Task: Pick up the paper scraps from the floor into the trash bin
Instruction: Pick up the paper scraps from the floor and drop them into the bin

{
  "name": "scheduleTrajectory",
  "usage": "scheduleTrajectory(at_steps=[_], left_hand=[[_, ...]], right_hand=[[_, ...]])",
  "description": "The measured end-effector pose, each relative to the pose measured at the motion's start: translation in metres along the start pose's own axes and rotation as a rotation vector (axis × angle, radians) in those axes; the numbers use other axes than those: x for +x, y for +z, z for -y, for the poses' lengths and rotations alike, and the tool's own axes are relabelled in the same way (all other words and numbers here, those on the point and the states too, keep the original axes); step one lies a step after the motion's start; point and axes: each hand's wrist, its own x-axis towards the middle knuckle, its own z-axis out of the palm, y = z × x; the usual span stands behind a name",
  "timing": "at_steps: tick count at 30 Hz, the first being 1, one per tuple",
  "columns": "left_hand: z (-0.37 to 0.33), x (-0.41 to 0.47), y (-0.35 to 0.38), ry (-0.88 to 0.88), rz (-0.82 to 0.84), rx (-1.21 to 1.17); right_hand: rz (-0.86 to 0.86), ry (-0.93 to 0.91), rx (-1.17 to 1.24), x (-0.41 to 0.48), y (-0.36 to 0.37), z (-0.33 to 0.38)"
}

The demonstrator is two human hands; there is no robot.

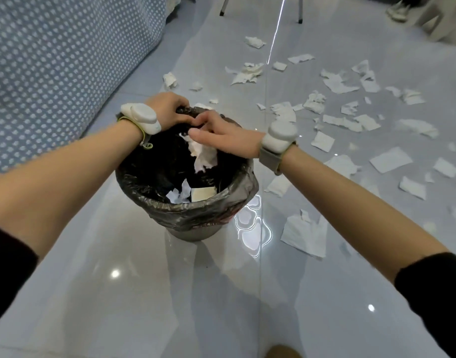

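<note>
A grey trash bin (195,232) lined with a black bag (193,213) stands on the floor in the middle of the view. My left hand (167,109) grips the bag's far rim. Over the bin's mouth, my right hand (221,135) has a crumpled white paper scrap (203,153) hanging just under its fingers; whether the fingers still hold it is unclear. A few scraps (185,192) lie at the bottom of the bag. Several white paper scraps (348,120) are scattered over the floor to the right and beyond the bin.
A blue dotted bedcover (53,60) fills the left side, close to the bin. Chair legs (300,11) stand at the far end. A large scrap (305,235) lies right of the bin. The glossy grey tile floor (144,293) reflects lights.
</note>
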Motion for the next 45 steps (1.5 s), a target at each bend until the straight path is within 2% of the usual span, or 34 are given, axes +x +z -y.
scheduleTrajectory(at_steps=[2, 5, 7, 9, 11, 14, 17, 19, 23, 26, 28, 34, 42, 43, 44, 45], left_hand=[[-0.012, 0.01, 0.007, 0.035, -0.003, 0.003], [-0.034, 0.022, 0.014, 0.109, 0.021, 0.016], [-0.047, 0.03, 0.019, 0.17, 0.028, 0.037], [-0.051, 0.034, 0.021, 0.19, 0.024, 0.055], [-0.054, 0.039, 0.023, 0.207, 0.019, 0.054], [-0.056, 0.04, 0.025, 0.214, 0.007, 0.059], [-0.053, 0.038, 0.025, 0.213, -0.009, 0.064], [-0.053, 0.038, 0.026, 0.212, -0.012, 0.079], [-0.054, 0.036, 0.025, 0.211, -0.02, 0.093], [-0.055, 0.035, 0.025, 0.2, -0.029, 0.1], [-0.055, 0.035, 0.026, 0.183, -0.041, 0.107], [-0.054, 0.035, 0.028, 0.187, -0.057, 0.133], [-0.058, 0.031, 0.027, 0.175, -0.046, 0.111], [-0.058, 0.031, 0.027, 0.172, -0.042, 0.108], [-0.059, 0.031, 0.027, 0.171, -0.042, 0.108], [-0.059, 0.031, 0.027, 0.168, -0.041, 0.111]], right_hand=[[-0.005, 0.01, -0.014, -0.018, -0.012, -0.015], [-0.334, 0.052, 0.284, -0.05, -0.036, -0.058], [-0.472, 0.242, 0.271, -0.083, -0.037, -0.104], [-0.385, 0.518, 0.084, -0.117, -0.016, -0.158], [-0.212, 0.749, -0.115, -0.15, 0.014, -0.205], [-0.019, 0.908, -0.303, -0.181, 0.057, -0.244], [0.083, 0.845, -0.484, -0.19, 0.09, -0.246], [0.083, 0.792, -0.514, -0.185, 0.099, -0.25], [-0.025, 0.638, -0.361, -0.174, 0.082, -0.245], [-0.183, 0.744, -0.122, -0.155, 0.064, -0.242], [-0.249, 0.764, -0.151, -0.137, 0.049, -0.235], [-0.177, 0.784, -0.067, -0.076, 0.054, -0.225], [-0.012, 0.849, -0.261, -0.084, 0.045, -0.241], [-0.051, 0.842, -0.256, -0.086, 0.04, -0.241], [-0.166, 0.822, -0.153, -0.085, 0.032, -0.235], [-0.371, 0.773, 0.044, -0.082, 0.023, -0.224]])
